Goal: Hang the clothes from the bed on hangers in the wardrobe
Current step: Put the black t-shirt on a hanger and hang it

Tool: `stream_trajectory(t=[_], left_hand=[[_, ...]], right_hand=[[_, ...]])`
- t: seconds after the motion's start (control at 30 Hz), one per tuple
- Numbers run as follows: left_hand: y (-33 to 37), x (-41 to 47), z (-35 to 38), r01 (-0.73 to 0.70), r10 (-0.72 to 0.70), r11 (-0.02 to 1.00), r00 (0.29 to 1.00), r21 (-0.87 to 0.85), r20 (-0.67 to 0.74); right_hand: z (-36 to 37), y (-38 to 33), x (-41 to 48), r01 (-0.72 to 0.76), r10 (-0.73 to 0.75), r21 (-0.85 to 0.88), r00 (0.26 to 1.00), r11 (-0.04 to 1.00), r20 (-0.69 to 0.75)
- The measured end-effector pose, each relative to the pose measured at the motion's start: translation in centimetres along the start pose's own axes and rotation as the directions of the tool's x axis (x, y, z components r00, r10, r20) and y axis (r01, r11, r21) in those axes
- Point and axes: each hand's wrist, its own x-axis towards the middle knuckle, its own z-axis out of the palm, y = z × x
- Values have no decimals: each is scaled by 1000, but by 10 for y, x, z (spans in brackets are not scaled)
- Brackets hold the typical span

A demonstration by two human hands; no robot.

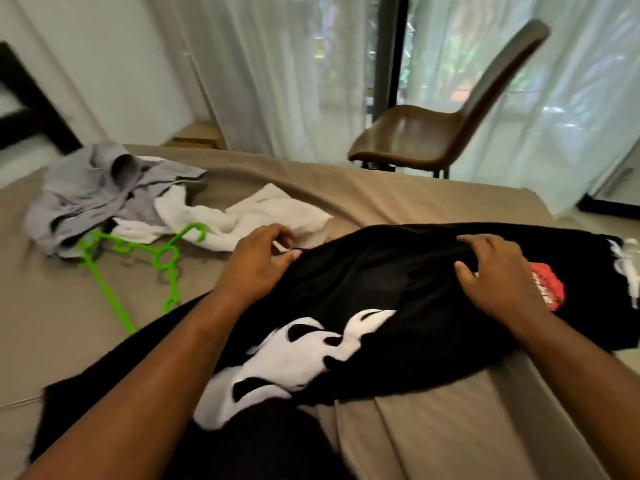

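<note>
A black T-shirt (374, 292) with white and red prints lies spread across the tan bed (433, 202). My left hand (256, 265) pinches the shirt's upper left edge, fingers curled. My right hand (498, 278) grips a bunched fold at the shirt's upper right. A green plastic hanger (162, 258) lies on the bed left of my left hand, apart from it. Further left sits a crumpled grey garment (97, 192), with a white garment (263, 216) beside it, just behind my left hand. No wardrobe is in view.
A brown chair (426, 133) stands beyond the bed's far edge, in front of sheer white curtains (277, 74) and a window. A small wooden bedside unit (197, 136) stands at the back left. A dark frame (31, 109) leans at the far left.
</note>
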Motion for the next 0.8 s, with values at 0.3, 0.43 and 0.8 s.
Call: stream_trajectory(t=[0.3, 0.43, 0.8], left_hand=[[-129, -149, -109, 356, -370, 904, 929, 239, 14], [-156, -169, -119, 300, -335, 932, 927, 204, 170], [-156, -136, -106, 336, -417, 894, 867, 296, 274]], right_hand=[[50, -161, -18, 405, -461, 226, 822, 886, 333], [69, -184, -20, 388, -338, 11, 788, 922, 515], [88, -189, -35, 227, -170, -47, 835, 973, 523]])
